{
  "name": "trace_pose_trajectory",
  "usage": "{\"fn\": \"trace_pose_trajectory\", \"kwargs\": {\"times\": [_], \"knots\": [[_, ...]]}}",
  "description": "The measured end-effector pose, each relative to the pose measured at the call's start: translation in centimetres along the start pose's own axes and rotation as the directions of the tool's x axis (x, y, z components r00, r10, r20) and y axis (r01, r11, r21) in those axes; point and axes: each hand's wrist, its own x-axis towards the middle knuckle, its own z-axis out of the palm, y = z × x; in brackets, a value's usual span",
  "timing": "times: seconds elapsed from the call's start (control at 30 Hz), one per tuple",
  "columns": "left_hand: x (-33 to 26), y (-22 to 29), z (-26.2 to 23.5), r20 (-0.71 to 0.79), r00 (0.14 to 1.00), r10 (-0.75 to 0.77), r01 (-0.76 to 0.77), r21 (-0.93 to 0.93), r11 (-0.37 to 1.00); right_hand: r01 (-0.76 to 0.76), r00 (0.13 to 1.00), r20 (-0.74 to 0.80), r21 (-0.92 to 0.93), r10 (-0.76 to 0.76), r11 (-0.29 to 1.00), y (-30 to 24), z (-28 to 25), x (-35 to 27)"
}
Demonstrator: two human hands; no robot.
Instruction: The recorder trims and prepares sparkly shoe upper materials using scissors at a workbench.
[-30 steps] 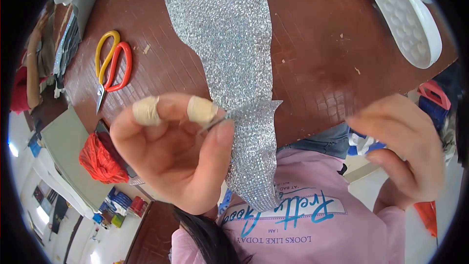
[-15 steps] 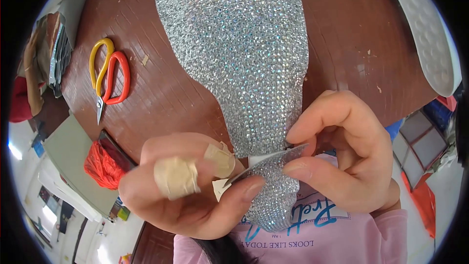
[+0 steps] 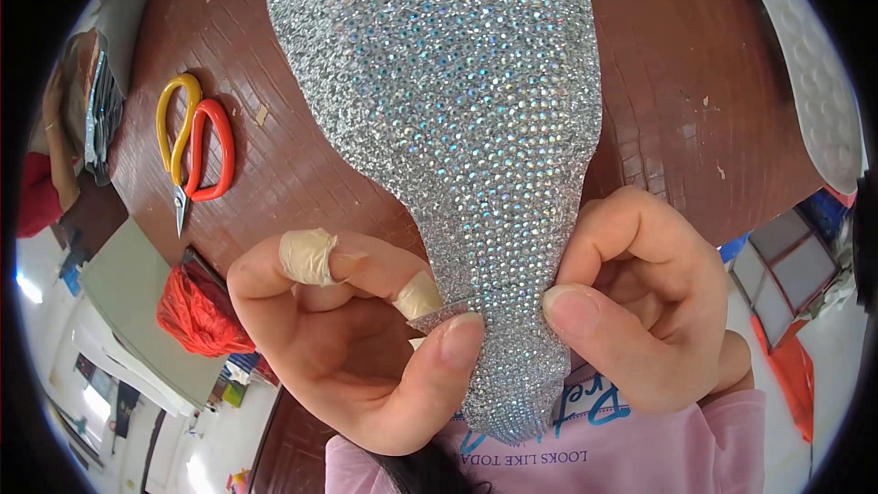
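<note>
A long silver sheet of glittery rhinestone material [image 3: 457, 82] runs from the far edge of the view down to my chest, narrowing toward me. Across its narrow part is a seam, where a lower rhinestone piece [image 3: 517, 361] meets the upper one. My left hand [image 3: 366, 329], two fingers wrapped in beige tape, pinches the left edge at this seam, where a small grey flap sticks out. On the opposite edge, my right hand [image 3: 640, 302] grips the material between thumb and curled forefinger. What lies beneath the sheet is hidden.
Scissors [image 3: 197, 151] with one yellow and one red handle lie left on the brown table [image 3: 677, 64]. Nearby are a red plastic bag [image 3: 201, 306] and small scraps. Another person's arm [image 3: 59, 142] and stacked silver pieces [image 3: 105, 114] are far left. A pale dimpled object [image 3: 814, 73] borders the right.
The folded-up edge at the seam now lies flatter, and the white gap there no longer shows. Both hands hold the edges at the seam; the wide part spreads slightly larger in view.
</note>
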Motion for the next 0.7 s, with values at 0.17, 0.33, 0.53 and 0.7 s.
{"fn": "trace_pose_trajectory", "kwargs": {"times": [0.17, 0.33, 0.53, 0.7], "knots": [[0.1, -2.1, -1.9, 0.172, 0.977, 0.126, -0.11, -0.099, 0.989, 0.007, 1.0, -0.001, -0.011, -0.007, 1.0, 0.2, -0.4, 0.1], [0.0, -1.7, -2.2, 0.164, 0.969, 0.187, -0.175, -0.081, 0.981, 0.076, 0.997, 0.021, -0.079, -0.074, 0.994, 0.2, -0.4, 0.1], [0.0, -1.1, -1.2, 0.108, 0.992, 0.064, -0.06, -0.045, 0.997, 0.167, 0.986, 0.04, -0.173, -0.163, 0.971, 0.6, -0.9, 0.2], [0.3, -2.4, -2.3, 0.16, 0.964, 0.214, -0.188, -0.158, 0.969, 0.433, 0.901, 0.18, -0.401, -0.394, 0.807, 0.8, -1.8, 0.8]]}}
